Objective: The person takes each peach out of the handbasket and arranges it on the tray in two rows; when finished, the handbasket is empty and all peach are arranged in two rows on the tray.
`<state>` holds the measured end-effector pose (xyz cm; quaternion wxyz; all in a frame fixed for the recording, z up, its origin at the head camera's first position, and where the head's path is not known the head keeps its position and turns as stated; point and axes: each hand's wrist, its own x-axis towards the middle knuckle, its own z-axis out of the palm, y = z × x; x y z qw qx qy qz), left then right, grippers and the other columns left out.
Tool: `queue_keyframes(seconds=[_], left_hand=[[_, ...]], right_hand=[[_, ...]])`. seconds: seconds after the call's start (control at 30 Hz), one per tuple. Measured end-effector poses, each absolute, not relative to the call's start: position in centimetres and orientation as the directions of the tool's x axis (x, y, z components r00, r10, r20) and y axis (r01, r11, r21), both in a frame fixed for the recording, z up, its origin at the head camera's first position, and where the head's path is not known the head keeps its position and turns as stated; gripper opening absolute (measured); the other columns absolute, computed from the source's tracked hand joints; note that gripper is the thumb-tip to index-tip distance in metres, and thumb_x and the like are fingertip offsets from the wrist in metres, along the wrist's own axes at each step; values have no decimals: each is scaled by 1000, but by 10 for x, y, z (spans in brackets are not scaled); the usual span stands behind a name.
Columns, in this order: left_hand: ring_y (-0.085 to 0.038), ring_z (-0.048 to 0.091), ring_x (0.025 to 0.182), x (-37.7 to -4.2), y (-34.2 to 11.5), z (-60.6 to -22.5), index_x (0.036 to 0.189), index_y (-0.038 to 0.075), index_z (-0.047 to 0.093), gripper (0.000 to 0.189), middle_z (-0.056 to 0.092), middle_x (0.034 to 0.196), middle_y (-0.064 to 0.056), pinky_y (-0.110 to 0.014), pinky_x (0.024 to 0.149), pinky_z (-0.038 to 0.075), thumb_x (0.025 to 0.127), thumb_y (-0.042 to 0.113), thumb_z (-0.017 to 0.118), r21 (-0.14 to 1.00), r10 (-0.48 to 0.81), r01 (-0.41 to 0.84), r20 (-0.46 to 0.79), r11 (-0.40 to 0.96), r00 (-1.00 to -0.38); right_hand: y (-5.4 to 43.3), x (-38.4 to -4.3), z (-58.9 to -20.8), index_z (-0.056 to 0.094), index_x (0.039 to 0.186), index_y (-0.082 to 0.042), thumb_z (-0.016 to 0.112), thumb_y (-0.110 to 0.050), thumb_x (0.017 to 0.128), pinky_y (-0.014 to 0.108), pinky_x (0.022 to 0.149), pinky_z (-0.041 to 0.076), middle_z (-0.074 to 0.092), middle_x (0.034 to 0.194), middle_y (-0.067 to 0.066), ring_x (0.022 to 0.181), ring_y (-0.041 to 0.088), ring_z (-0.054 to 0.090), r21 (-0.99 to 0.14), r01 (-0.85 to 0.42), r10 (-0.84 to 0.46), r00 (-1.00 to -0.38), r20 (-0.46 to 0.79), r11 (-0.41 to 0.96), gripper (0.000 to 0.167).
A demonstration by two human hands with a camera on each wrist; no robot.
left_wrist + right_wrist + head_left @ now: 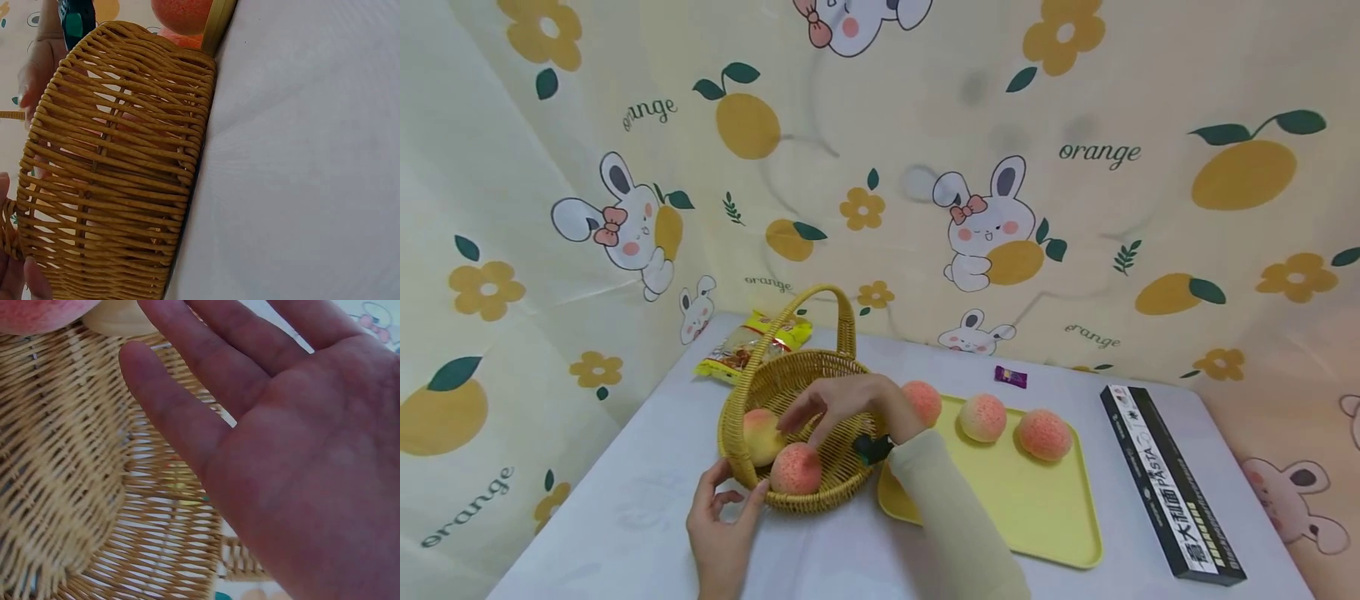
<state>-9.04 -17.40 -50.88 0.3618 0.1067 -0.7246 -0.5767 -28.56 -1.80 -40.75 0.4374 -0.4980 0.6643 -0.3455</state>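
A woven wicker basket (119,169) with a tall arched handle stands on the table. My left hand (722,521) grips its near left rim by the handle's foot, thumb and fingers to either side. Over the basket's opening hangs my right hand (846,404), with fingers spread downward and nothing grasped. Inside lie two peaches: a yellowish peach (762,437) just by the right fingertips, and a pink peach (796,469) at the front rim. In the right wrist view the fingers (175,412) extend loosely over the wicker, close to the peaches.
Right of the basket a yellow tray (1022,512) bears three pink peaches (983,418) along its back. A black pasta box (1172,483) lies at the far right. Behind are a small purple packet (1011,377) and a yellow snack bag (733,350). Printed cloth hangs behind the table.
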Motion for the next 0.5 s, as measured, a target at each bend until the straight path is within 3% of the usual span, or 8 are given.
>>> queue_keyframes(seconds=[0.27,0.4,0.5], left_hand=[[-12,56,101,-91,-173,-509,123,2,63,50,64,113,2,-17,70,46,78,-4,83,908,-565,273,412,318,-715],[-12,56,101,-91,-173,-508,122,2,62,50,64,112,3,-15,70,46,77,-4,83,911,-573,260,404,319,-713],[-12,56,101,-91,-173,-508,122,0,62,50,63,111,2,-15,70,46,77,-5,83,911,-577,258,405,322,-709]], right_hand=[[-26,-292,-422,55,137,5,73,4,87,51,113,33,58,138,15,127,13,54,-908,-306,-958,-64,-280,286,52],[-28,-294,-430,57,135,5,73,5,87,50,112,35,60,135,15,125,16,56,-916,-295,-961,-43,-271,272,51],[-29,-295,-433,58,135,3,73,4,87,43,107,43,61,134,13,123,20,57,-920,-271,-959,-47,-279,282,50]])
